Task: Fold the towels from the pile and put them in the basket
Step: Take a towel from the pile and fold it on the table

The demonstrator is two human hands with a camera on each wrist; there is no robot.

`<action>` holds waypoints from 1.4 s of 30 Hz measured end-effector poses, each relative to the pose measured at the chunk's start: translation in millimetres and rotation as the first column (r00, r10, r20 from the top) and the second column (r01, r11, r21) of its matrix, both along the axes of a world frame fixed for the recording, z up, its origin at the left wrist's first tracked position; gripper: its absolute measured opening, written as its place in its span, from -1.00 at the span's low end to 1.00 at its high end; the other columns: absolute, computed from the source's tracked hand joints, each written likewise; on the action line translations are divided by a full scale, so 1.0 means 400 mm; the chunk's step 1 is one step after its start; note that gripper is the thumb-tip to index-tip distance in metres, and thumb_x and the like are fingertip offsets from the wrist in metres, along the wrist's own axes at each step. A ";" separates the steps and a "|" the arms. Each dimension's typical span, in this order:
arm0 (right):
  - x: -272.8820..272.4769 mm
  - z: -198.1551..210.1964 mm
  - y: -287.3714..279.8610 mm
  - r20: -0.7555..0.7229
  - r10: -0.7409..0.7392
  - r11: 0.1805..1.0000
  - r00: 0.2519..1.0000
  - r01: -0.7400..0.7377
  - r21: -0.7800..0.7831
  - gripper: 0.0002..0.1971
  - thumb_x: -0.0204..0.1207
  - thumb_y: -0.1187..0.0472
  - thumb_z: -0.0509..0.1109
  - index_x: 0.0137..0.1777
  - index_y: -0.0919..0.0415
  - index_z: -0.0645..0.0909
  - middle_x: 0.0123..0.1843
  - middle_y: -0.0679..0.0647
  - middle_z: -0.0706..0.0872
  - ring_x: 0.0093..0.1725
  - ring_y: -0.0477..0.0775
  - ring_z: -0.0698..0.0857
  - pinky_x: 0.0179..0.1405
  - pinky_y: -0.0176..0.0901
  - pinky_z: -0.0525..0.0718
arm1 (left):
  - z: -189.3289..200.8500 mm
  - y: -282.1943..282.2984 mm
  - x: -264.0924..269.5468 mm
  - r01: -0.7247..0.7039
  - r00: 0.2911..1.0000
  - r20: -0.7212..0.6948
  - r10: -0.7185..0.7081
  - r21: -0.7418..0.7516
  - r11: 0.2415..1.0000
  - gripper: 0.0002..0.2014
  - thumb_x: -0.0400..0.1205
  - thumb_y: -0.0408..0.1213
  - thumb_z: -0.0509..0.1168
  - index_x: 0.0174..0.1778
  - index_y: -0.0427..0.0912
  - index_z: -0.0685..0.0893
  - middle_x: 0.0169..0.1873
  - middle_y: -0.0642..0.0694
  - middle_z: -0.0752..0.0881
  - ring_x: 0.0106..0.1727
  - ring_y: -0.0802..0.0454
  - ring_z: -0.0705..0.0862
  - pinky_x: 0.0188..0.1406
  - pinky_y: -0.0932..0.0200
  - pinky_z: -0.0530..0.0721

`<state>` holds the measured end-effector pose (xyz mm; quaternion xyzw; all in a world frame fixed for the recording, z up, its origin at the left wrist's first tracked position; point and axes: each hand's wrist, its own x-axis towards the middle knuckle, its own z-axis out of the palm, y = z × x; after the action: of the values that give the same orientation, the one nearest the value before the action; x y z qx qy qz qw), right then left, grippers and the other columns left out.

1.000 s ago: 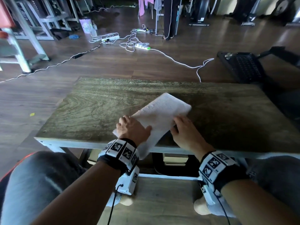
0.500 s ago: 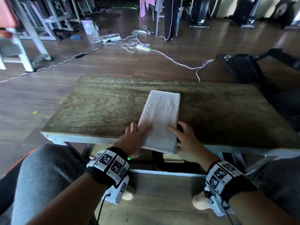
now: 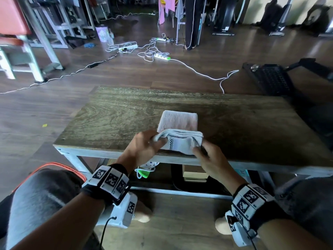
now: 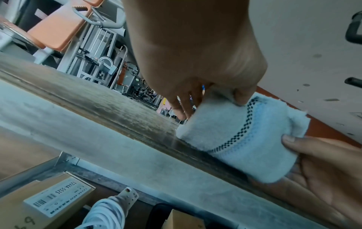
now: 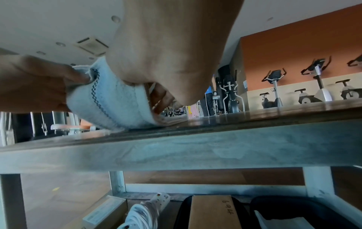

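- At the worktop's (image 3: 111, 116) near edge, left hand (image 3: 142, 150) and right hand (image 3: 210, 159) pinch the towel's (image 3: 180, 123) near end, fingers (image 4: 291, 139) curled.
- Towel's long axis runs away from the person, near end folded upward.

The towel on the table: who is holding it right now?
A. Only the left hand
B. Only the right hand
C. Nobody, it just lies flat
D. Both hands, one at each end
D: the left hand and the right hand each pinch an end of the towel, lifting its near half off the table.
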<state>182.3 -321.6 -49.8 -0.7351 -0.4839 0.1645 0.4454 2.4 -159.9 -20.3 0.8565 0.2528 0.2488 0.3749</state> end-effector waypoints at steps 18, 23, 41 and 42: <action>0.151 -0.016 0.205 0.102 -0.311 0.933 0.945 0.324 -0.160 -0.60 0.66 -0.06 0.37 0.33 0.21 0.56 0.18 0.14 0.70 0.14 0.10 0.71 0.06 -0.05 0.69 | -0.039 0.128 0.167 -0.342 0.905 -0.337 0.258 -0.217 0.914 -0.74 0.57 -0.12 0.44 0.00 -0.21 0.58 -0.12 -0.08 0.71 -0.23 0.05 0.70 -0.48 0.27 0.59; 0.193 -0.055 0.216 0.249 0.027 0.948 0.968 0.054 -0.314 -0.43 0.70 0.00 0.31 0.66 0.13 0.34 0.48 0.15 0.56 0.53 0.24 0.47 0.49 0.21 0.51 | -0.042 0.165 0.193 -0.310 0.891 -0.388 0.237 -0.136 0.941 -0.62 0.65 -0.24 0.28 0.37 -0.24 0.47 0.02 -0.22 0.72 -0.24 0.01 0.70 -0.61 0.35 0.51; 0.070 -0.115 0.161 0.387 0.012 0.992 0.922 0.039 -0.123 -0.64 0.59 0.15 0.45 0.39 0.04 0.68 0.09 0.09 0.68 0.19 0.20 0.59 0.21 -0.16 0.27 | -0.125 0.047 0.113 0.177 0.884 -0.463 0.062 0.456 0.872 -0.18 0.44 0.50 -0.05 0.56 0.15 0.43 0.60 -0.03 0.39 0.65 -0.01 0.30 0.65 -0.15 0.15; 0.065 -0.121 0.157 0.388 0.003 0.992 0.922 0.046 -0.117 -0.64 0.60 0.16 0.44 0.40 0.05 0.69 0.11 0.11 0.64 0.21 0.24 0.55 0.23 -0.16 0.25 | -0.128 0.047 0.112 0.181 0.883 -0.466 0.054 0.444 0.877 -0.25 0.51 0.43 -0.09 0.58 0.18 0.41 0.63 -0.06 0.36 0.68 -0.02 0.24 0.66 -0.17 0.12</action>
<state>208.2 -259.0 -98.3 -0.7844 -0.5433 0.0406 0.2964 47.1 -141.0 -71.4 0.9642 0.2369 0.0777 0.0899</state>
